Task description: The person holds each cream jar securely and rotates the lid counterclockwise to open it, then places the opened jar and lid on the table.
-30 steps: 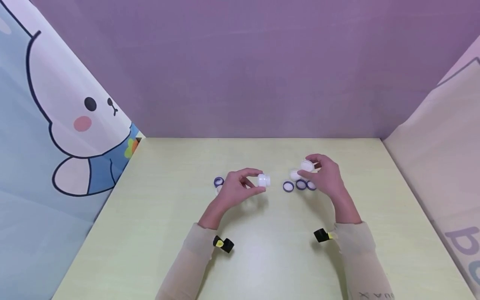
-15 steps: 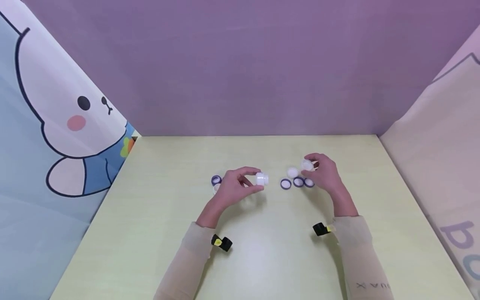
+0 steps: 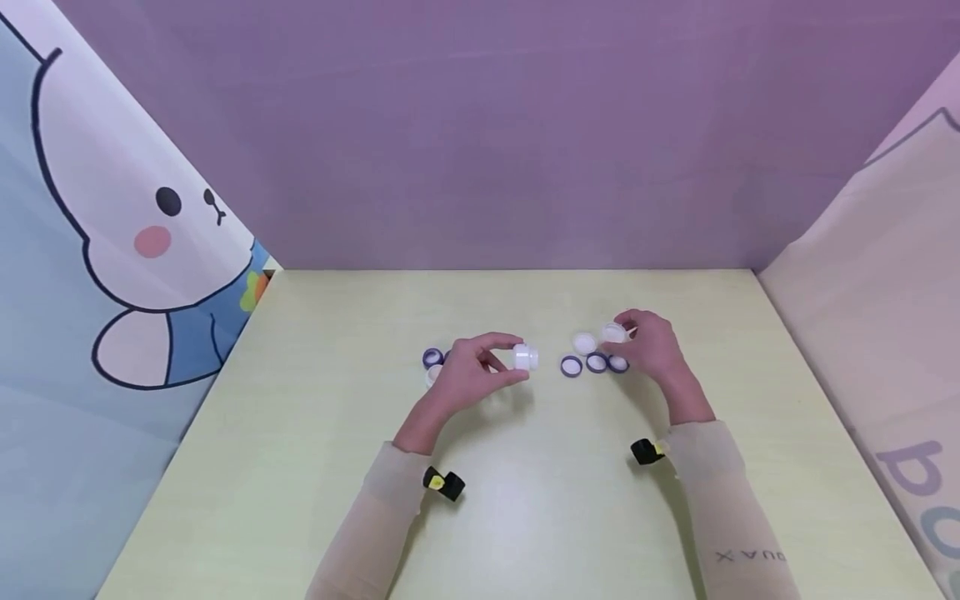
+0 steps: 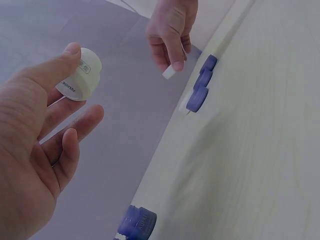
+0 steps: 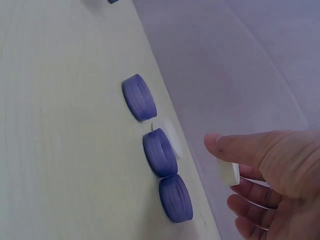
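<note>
Your left hand (image 3: 471, 377) pinches the small white jar (image 3: 526, 357) above the table (image 3: 525, 517); your right hand (image 3: 651, 348) pinches a white inner lid (image 5: 228, 173) over the purple caps (image 3: 596, 364). Set it down flat, clear of them.

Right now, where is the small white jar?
In the head view, the small white jar is pinched in the left hand, above the table's middle, left of three purple caps.

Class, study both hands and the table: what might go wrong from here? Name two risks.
1. The left hand pinches the white jar only at thumb and fingertip, above the table; it might slip.
2. The right hand holds a white lid just above the purple caps; lowering it may knock them.
</note>
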